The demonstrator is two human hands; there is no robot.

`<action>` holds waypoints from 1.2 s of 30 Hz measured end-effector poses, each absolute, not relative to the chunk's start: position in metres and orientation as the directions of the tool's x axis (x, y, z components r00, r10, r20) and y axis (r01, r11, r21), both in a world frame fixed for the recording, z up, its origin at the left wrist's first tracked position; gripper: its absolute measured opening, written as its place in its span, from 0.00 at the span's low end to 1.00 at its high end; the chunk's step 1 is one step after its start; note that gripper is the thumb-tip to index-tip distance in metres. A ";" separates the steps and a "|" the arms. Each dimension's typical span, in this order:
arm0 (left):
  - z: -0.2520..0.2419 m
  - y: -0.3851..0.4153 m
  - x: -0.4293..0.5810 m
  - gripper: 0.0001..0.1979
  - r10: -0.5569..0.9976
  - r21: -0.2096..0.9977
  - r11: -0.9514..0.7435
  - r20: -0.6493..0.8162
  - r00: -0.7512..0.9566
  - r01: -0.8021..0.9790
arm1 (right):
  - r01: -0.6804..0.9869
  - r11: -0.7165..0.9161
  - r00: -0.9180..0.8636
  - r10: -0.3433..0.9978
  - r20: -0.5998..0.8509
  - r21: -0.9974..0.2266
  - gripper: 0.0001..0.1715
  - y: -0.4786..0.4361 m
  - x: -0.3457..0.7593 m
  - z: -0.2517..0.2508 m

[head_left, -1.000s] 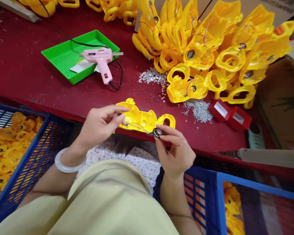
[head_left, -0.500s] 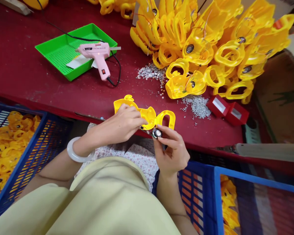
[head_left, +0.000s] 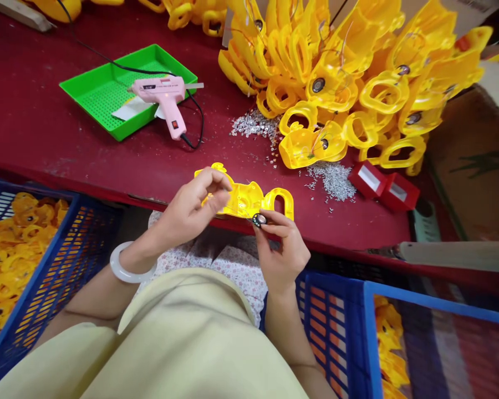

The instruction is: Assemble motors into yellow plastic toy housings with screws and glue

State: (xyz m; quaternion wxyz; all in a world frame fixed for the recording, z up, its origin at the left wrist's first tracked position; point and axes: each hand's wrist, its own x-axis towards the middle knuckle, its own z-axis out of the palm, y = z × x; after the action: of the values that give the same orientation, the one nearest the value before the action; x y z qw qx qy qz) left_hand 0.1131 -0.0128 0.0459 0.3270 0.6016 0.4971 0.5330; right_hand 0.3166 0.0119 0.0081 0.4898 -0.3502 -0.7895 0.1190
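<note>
A yellow plastic shell [head_left: 249, 198] with a handle loop lies at the table's front edge, its hollow side up. Between the thumb and fingers of my right hand [head_left: 281, 252] is a small round black speaker [head_left: 259, 219], held just in front of the shell. My left hand [head_left: 197, 208] is raised over the shell's left end, fingers curled and thumb close to the index finger. What it pinches, if anything, is too small to make out. Thin wires show faintly between the speaker and the left hand.
Behind stand a pink glue gun [head_left: 166, 97] on a green tray [head_left: 122, 132], a heap of yellow shells [head_left: 332, 88], a pile of screws [head_left: 336, 182] and red blocks [head_left: 399, 193]. Blue crates [head_left: 87, 238] flank me. A pale rod-shaped tool [head_left: 453, 256] juts in at right.
My left hand has lifted and drawn back to the left, uncovering the shell's middle. My right hand, still holding the speaker, has shifted slightly left and up.
</note>
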 end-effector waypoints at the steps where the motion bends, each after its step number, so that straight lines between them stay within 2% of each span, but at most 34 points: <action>1: 0.045 -0.014 0.112 0.18 0.943 0.904 -0.313 0.333 -0.021 0.291 | 0.431 0.724 -0.270 0.672 0.689 -0.538 0.15 0.012 0.315 0.009; 3: 0.044 -0.017 0.113 0.24 0.931 0.837 -0.350 0.359 0.060 0.421 | 0.417 0.728 -0.274 0.672 0.688 -0.545 0.16 0.011 0.311 0.011; 4: 0.044 -0.018 0.114 0.24 0.923 0.794 -0.366 0.375 0.084 0.485 | 0.410 0.732 -0.280 0.669 0.688 -0.545 0.16 0.011 0.308 0.012; 8: 0.043 -0.020 0.123 0.19 0.881 0.622 -0.410 0.460 0.112 0.668 | 0.380 0.750 -0.296 0.653 0.697 -0.542 0.15 0.008 0.300 0.015; 10: 0.041 -0.019 0.126 0.18 0.875 0.574 -0.406 0.468 0.122 0.711 | 0.365 0.754 -0.298 0.651 0.698 -0.547 0.15 0.006 0.299 0.017; 15: 0.040 -0.018 0.125 0.14 0.883 0.608 -0.404 0.454 0.119 0.684 | 0.330 0.740 -0.356 0.673 0.648 -0.586 0.16 0.003 0.302 0.023; 20: 0.039 -0.017 0.122 0.08 0.892 0.666 -0.430 0.416 0.175 0.610 | 0.223 0.670 -0.363 0.732 0.577 -0.708 0.20 0.005 0.305 0.028; 23: 0.036 -0.015 0.122 0.08 0.876 0.645 -0.443 0.458 0.149 0.623 | 0.218 0.626 -0.353 0.766 0.537 -0.749 0.20 0.009 0.305 0.027; 30: 0.035 -0.010 0.121 0.06 0.849 0.569 -0.473 0.499 0.175 0.672 | 0.228 0.529 -0.387 0.819 0.423 -0.817 0.13 0.023 0.302 0.024; 36: 0.035 -0.009 0.118 0.05 0.842 0.504 -0.477 0.497 0.209 0.721 | 0.258 0.524 -0.318 0.839 0.441 -0.812 0.07 0.029 0.300 0.022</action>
State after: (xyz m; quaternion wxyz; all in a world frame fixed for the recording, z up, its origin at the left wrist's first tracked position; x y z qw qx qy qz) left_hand 0.1179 -0.0094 0.0346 0.0811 0.7733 0.5051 0.3745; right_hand 0.3002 0.0285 0.0218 0.4535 -0.3676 -0.7459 0.3206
